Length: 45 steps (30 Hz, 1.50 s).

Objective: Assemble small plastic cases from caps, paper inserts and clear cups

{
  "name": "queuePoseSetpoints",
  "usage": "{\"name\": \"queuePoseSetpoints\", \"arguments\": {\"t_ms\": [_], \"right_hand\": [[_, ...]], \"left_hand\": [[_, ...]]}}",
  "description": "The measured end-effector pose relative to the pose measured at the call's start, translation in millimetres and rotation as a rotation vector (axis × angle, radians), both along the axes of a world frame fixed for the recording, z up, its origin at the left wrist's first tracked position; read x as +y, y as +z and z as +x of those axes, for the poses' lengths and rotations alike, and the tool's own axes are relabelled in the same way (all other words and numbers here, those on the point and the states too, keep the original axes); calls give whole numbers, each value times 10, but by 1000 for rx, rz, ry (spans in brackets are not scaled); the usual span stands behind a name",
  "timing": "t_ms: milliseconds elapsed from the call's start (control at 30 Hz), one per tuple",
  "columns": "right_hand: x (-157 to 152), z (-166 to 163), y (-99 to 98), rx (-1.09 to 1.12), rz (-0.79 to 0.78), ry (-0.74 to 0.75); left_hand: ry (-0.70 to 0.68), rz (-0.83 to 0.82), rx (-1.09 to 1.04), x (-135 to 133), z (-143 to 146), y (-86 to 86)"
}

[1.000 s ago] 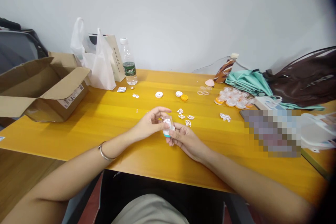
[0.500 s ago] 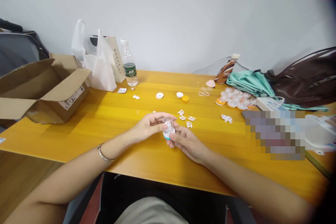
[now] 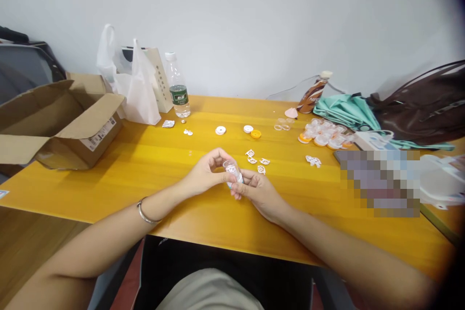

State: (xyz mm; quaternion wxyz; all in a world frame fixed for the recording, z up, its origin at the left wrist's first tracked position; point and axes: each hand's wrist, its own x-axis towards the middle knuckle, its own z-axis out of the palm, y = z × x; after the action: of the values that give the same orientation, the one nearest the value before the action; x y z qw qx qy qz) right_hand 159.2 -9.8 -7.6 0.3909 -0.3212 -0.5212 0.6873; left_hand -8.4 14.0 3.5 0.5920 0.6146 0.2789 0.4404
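Observation:
Both of my hands meet over the middle of the yellow table [image 3: 109, 174]. Between them is a small clear plastic capsule [image 3: 232, 172] with white pieces inside and a teal base. My left hand [image 3: 207, 172] pinches its upper part with curled fingers. My right hand [image 3: 257, 191] grips it from below and to the right. Just beyond my hands lie several small white cut-out pieces [image 3: 256, 161], and another white piece [image 3: 312, 160] lies farther right.
An open cardboard box [image 3: 58, 123] stands at the left, with white plastic bags [image 3: 136, 87] and a water bottle [image 3: 177, 86] behind it. White and orange caps [image 3: 250, 131], a heap of small capsules [image 3: 325, 134], a brown drink bottle [image 3: 311, 94], teal cloth [image 3: 345, 111] and a brown bag [image 3: 425, 106] lie at the right.
My left fingers have curled tighter over the capsule's top, and the capsule has tilted a little between my hands. The view has shifted slightly.

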Motion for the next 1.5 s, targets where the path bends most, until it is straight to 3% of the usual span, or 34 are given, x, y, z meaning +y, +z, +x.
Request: {"name": "queuePoseSetpoints", "arguments": {"t_ms": [133,367,600,800,900,1133,1333,1500], "right_hand": [[5,7,-4,3,4,-4],[-9,2,2,25,-13,-16],[-11,-14,13,23,-10,-62],[-20,-8,26,85,-71,-6],[-24,-9,38,93,-75,5],[-27,12,20,163,-133,65],[-35,0,33,137,-121,23],[-51,5,31,163,-117,98]], "left_hand": [[-15,-44,-59,-7,14,18],[-190,-87,-67,-29,-21,70],[-13,-60,-136,-36,41,8],[-230,-94,-82,-10,-26,49],[-271,-92,-92,-6,-46,55],[-270,-86,-78,-20,-59,79],[-148,16,-87,-33,-29,58],[-350,-73,-95,-35,-61,98]]}}
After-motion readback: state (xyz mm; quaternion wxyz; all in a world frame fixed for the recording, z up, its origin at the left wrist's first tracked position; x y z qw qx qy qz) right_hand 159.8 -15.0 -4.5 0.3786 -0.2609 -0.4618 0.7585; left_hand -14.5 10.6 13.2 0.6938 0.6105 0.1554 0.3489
